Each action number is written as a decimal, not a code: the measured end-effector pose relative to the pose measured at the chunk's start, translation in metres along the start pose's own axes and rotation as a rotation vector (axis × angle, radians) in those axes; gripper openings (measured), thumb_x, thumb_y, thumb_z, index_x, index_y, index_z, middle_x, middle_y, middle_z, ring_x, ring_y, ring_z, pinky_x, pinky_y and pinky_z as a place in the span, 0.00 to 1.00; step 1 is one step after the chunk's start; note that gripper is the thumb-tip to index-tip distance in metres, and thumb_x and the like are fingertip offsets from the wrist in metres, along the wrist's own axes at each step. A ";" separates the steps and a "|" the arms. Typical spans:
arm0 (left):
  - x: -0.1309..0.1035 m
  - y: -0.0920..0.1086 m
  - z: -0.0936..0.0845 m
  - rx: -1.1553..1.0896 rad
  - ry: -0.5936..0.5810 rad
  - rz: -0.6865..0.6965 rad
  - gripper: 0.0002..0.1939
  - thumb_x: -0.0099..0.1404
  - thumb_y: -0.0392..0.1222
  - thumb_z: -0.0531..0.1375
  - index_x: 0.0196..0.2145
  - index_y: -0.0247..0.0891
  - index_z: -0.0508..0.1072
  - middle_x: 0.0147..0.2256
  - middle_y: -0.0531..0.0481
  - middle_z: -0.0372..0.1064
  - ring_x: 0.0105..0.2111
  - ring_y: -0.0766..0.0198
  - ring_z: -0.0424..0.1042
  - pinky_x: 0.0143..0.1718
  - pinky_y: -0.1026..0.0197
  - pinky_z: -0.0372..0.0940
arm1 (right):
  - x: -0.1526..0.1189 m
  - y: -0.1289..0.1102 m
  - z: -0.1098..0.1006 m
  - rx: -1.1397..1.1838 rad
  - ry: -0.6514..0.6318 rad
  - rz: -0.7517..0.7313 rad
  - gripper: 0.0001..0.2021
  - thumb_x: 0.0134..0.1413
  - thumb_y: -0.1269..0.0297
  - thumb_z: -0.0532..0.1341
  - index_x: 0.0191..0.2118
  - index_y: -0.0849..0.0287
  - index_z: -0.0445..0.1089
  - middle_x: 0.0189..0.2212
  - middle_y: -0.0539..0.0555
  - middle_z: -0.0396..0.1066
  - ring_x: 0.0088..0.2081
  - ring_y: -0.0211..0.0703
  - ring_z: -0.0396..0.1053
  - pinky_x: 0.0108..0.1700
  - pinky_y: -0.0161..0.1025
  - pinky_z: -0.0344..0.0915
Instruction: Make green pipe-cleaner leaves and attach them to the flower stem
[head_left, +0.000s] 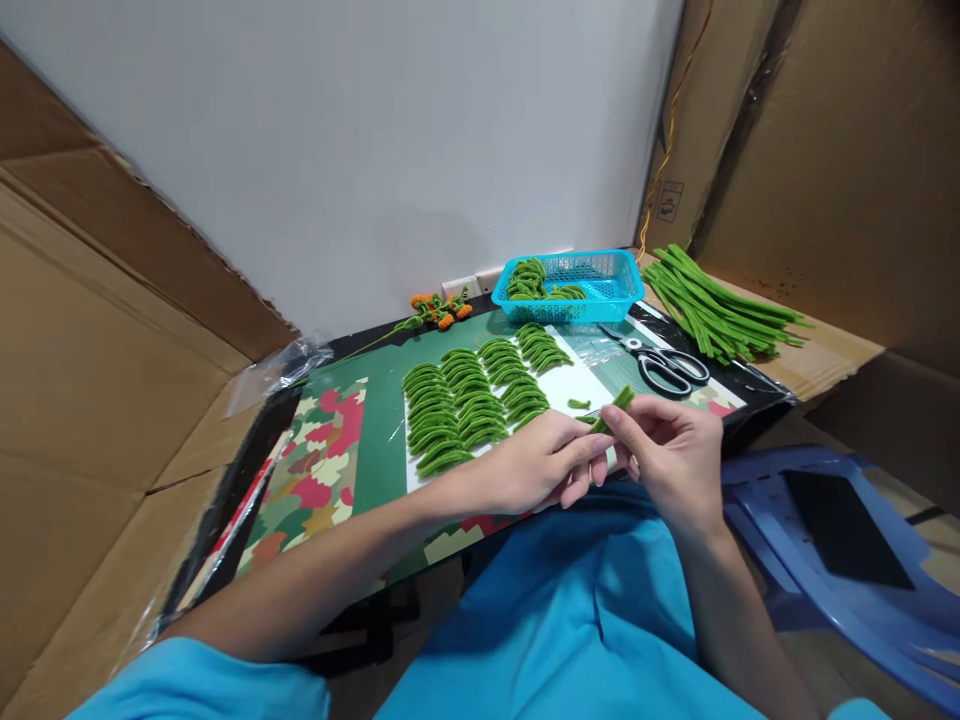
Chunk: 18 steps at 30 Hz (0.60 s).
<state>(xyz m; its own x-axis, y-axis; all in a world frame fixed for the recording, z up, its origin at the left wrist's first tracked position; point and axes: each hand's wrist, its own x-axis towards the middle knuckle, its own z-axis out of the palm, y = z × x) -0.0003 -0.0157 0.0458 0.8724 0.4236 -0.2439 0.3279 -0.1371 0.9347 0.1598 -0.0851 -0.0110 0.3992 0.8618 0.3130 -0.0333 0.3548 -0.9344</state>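
Note:
Near the front edge of the table, my left hand (536, 465) and my right hand (679, 460) meet with fingertips pinched. Between them is a short green chenille stem piece (621, 398), fuzzy and tilted up to the right. Its lower end is partly hidden by my fingers. One small curved green piece (578, 404) lies just beyond them on a white sheet (561, 383). To the left on that sheet, several columns of curved green chenille pieces (472, 400) lie in overlapping rows.
Black-handled scissors (665, 370) rest at the right. Behind stands a blue plastic basket (600, 305) with green pieces inside. A bundle of long green chenille stems (712, 305) lies at the far right. Orange flowers (444, 310) lie at the back; a blue plastic chair (840, 560) is at the right.

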 end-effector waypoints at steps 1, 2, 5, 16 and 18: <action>0.002 -0.005 0.005 -0.043 0.052 0.002 0.23 0.79 0.55 0.53 0.33 0.35 0.73 0.18 0.55 0.66 0.14 0.71 0.60 0.16 0.69 0.56 | -0.001 0.001 0.002 -0.013 0.043 -0.022 0.19 0.59 0.59 0.72 0.22 0.59 0.71 0.14 0.46 0.65 0.15 0.32 0.60 0.17 0.31 0.55; 0.004 -0.010 0.011 -0.076 0.106 0.004 0.23 0.78 0.55 0.54 0.33 0.35 0.73 0.18 0.54 0.68 0.12 0.72 0.59 0.15 0.69 0.55 | -0.003 0.002 0.004 -0.023 0.069 -0.037 0.18 0.60 0.59 0.72 0.22 0.59 0.70 0.14 0.46 0.66 0.15 0.33 0.61 0.17 0.32 0.56; 0.007 -0.026 0.028 -0.120 0.252 0.039 0.25 0.77 0.55 0.55 0.30 0.33 0.74 0.26 0.46 0.78 0.12 0.71 0.65 0.13 0.69 0.56 | -0.008 0.006 0.010 -0.082 0.137 -0.075 0.17 0.60 0.60 0.72 0.24 0.58 0.70 0.15 0.46 0.67 0.15 0.35 0.65 0.18 0.32 0.60; 0.010 -0.042 0.033 -0.333 0.200 0.069 0.29 0.76 0.62 0.56 0.30 0.32 0.74 0.24 0.43 0.78 0.13 0.72 0.67 0.14 0.71 0.56 | 0.008 0.011 -0.008 0.105 0.062 0.135 0.13 0.50 0.55 0.78 0.30 0.58 0.80 0.23 0.49 0.76 0.20 0.37 0.71 0.21 0.32 0.68; 0.010 -0.042 0.031 -0.350 0.173 0.076 0.29 0.74 0.62 0.58 0.30 0.32 0.74 0.23 0.44 0.78 0.12 0.72 0.67 0.14 0.71 0.55 | 0.008 0.013 -0.009 0.171 0.023 0.208 0.13 0.50 0.55 0.78 0.37 0.57 0.84 0.30 0.53 0.82 0.28 0.44 0.79 0.25 0.33 0.72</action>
<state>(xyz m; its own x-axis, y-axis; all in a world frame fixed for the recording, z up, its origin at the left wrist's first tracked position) 0.0060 -0.0336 -0.0036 0.8058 0.5725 -0.1516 0.0953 0.1273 0.9873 0.1707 -0.0769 -0.0221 0.3880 0.9149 0.1112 -0.2703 0.2283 -0.9353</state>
